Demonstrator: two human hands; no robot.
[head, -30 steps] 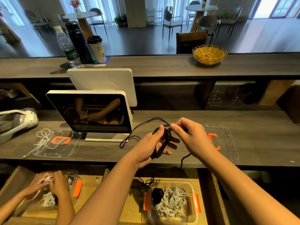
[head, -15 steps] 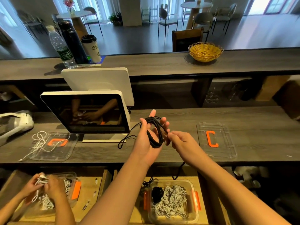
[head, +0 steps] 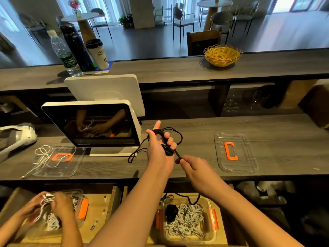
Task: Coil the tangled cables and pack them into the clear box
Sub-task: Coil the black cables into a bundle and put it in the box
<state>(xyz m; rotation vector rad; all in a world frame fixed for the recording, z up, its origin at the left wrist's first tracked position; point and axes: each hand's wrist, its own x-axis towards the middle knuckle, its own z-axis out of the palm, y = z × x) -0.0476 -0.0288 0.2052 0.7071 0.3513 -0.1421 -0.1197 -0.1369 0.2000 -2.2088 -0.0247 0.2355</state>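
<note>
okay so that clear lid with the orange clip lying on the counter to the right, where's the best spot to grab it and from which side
Take the lid by its near long edge, coming from the front with the right hand. It lies flat on the counter, so probably only the thin rim gives the fingers anything to pinch; the orange clip sits in the middle, away from the edges.

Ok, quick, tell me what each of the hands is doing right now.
Left hand: holds the black cable coil looped round it.
Right hand: pinches the cable's loose end, fingers curled.
</note>
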